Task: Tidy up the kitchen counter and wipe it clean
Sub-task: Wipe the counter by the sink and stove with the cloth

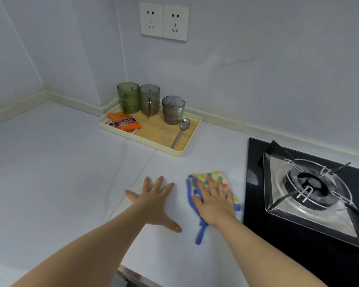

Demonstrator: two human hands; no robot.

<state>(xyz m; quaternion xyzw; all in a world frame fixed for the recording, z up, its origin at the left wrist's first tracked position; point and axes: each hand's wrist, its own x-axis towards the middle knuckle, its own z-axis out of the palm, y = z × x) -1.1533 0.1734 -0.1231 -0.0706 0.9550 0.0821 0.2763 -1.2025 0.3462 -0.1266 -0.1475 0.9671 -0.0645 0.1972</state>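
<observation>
My right hand (212, 200) presses flat on a folded cloth (214, 176), cream with coloured dots and a blue edge, on the white counter (60, 172) just left of the stove. My left hand (153, 200) lies beside it, fingers spread straight on the bare counter, holding nothing. Behind them a cream tray (182, 153) with a wooden floor sits against the wall. It holds a green cup (129, 97), two grey cups (150, 99) (172, 109), a metal spoon (180, 132) and orange snack packets (123, 121).
A black gas stove (311, 189) with a metal burner ring fills the right side, close to the cloth. Two wall sockets (164, 21) are above the tray. The counter's front edge runs below my arms. The counter turns a corner at the far left.
</observation>
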